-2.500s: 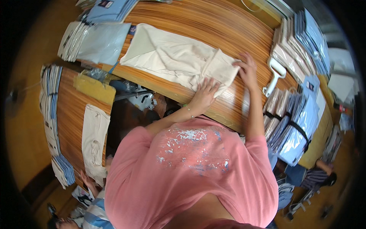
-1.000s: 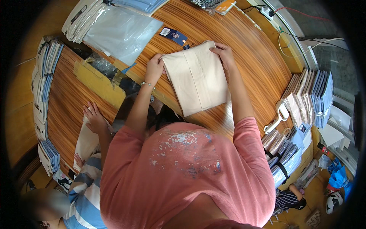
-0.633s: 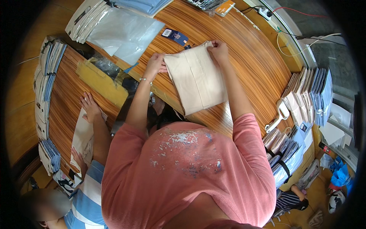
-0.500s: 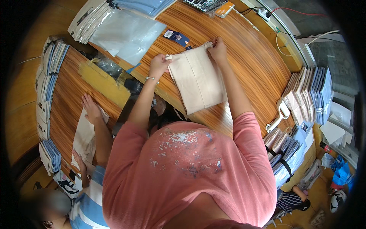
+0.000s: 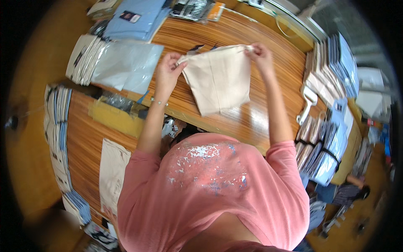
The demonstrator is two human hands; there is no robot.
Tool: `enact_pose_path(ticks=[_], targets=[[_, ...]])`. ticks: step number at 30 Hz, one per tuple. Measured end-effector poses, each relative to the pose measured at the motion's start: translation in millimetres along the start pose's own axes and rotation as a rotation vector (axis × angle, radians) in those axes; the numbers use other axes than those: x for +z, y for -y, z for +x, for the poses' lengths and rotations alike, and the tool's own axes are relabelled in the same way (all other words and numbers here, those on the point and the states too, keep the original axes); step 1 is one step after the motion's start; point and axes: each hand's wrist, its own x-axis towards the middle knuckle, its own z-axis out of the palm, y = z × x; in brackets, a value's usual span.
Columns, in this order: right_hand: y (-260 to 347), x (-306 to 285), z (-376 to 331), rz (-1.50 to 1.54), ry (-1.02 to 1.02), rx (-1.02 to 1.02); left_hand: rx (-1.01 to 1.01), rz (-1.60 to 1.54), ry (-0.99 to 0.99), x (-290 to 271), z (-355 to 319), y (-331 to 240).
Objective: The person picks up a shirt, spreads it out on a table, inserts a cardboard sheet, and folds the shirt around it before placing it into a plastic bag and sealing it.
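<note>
A folded beige garment point(image 5: 220, 80), with a seam down its middle, is stretched between my two hands above the wooden table. It looks like trousers, but I cannot tell for sure. My left hand point(image 5: 170, 67) pinches its upper left corner, and a bracelet circles that wrist. At the upper right corner, my right hand point(image 5: 262, 55) has its fingers closed on the cloth edge. A dark tag point(image 5: 194, 49) shows just beyond the garment's upper edge, partly covered by it.
Clear plastic bags point(image 5: 128, 65) lie left, beside light blue folded garments point(image 5: 136, 21). Folded garment stacks point(image 5: 323, 71) and a white-handled roller point(image 5: 308, 101) stand right. Another beige garment point(image 5: 112, 168) lies on the lower left table, near yellow tape point(image 5: 113, 116).
Both hands have raised and spread the garment's upper edge, and its lower edge has drawn up. My view has shifted; the other person's hands on the left table are no longer clearly visible.
</note>
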Motion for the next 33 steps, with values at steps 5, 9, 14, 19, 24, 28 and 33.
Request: enact_pose_path(ticks=[5, 9, 14, 19, 24, 28, 33], targets=[[76, -89, -120, -0.103, -0.144, -0.162, 0.307, 0.26, 0.243, 27, -20, -100], [35, -102, -204, -0.236, -0.121, -0.165, 0.503, 0.299, 0.502, 47, -46, -57], [-88, -58, -308, -0.468, -0.156, -0.029, 0.583, 0.394, 0.801, 53, -110, 64], [-86, -58, -317, -0.463, -0.228, 0.06, 0.326, 0.386, 0.875, 43, -117, 62], [-112, -61, -294, 0.328, -0.415, 0.607, -0.403, 0.183, 0.828, 66, -97, 74], [-120, -71, -289, 0.071, -0.266, 0.635, -0.422, 0.109, 0.846, 66, -87, 88], [-104, -67, -284, 0.427, -0.137, 0.828, -0.833, 0.139, 1.045, 75, -76, 66]])
